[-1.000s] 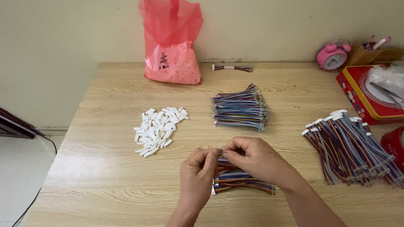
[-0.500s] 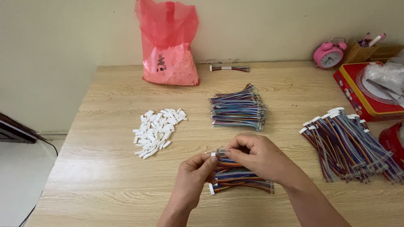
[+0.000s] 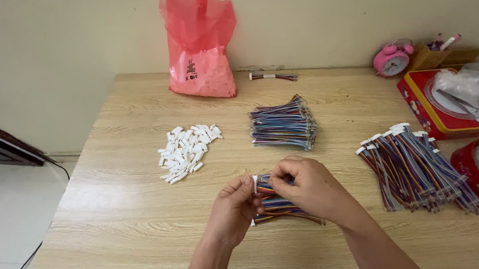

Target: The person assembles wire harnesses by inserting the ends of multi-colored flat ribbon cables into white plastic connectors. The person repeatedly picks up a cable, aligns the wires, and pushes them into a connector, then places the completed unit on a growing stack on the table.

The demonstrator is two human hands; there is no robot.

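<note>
Wooden table (image 3: 118, 212), connectors (image 3: 187, 151), wire bundles (image 3: 283, 128)

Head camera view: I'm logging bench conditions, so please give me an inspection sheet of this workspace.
Surface: light wooden table, bare at the left.
Job's things: small bundle of multicoloured wires with a white connector, under the hands; pile of small white plastic connectors.
Clutter: pink plastic bag, pink alarm clock, red tin.
Grippers: left hand and right hand pinch the bundle's end.
Cables: wire stacks at centre and right; black cord on floor.
Surroundings: cream wall.
</note>
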